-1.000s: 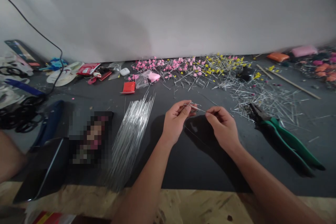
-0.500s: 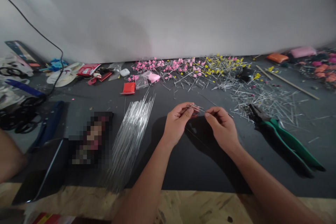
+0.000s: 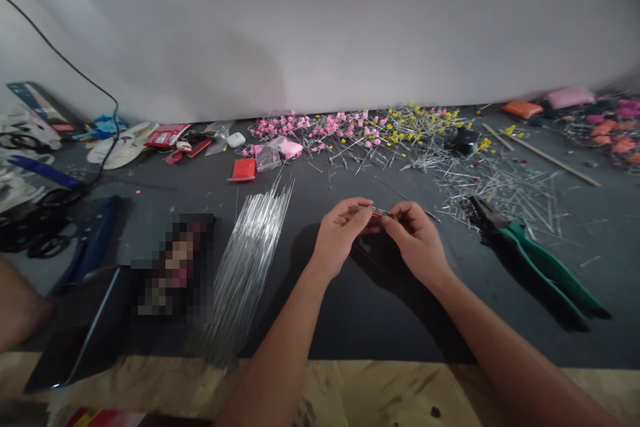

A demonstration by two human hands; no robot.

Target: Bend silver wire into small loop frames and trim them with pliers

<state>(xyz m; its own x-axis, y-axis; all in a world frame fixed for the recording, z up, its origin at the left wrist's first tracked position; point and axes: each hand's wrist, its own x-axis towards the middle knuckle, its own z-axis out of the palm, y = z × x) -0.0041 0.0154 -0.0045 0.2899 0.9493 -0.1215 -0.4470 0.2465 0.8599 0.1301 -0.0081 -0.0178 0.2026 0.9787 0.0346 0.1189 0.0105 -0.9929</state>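
My left hand pinches a few thin, short metal wires between thumb and fingers. At the other end of these wires, my right hand has its thumb and fingertips closed on them. The two hands nearly meet above the dark tabletop, and their fingers hide part of the wires. To the left lies a bundle of long straight silver wires. On the right are pliers with green and black handles, their jaws beside a pile of short cut wires.
Wire stems with pink tips and yellow tips line the wall. A red packet, a phone-like dark slab and a blurred-out item are leftward. Another person's arm enters at left. A wooden stick lies back right.
My right hand has come closer to my left, and its fingertips now sit further along the wires. The view has shifted slightly; the other things lie as before.
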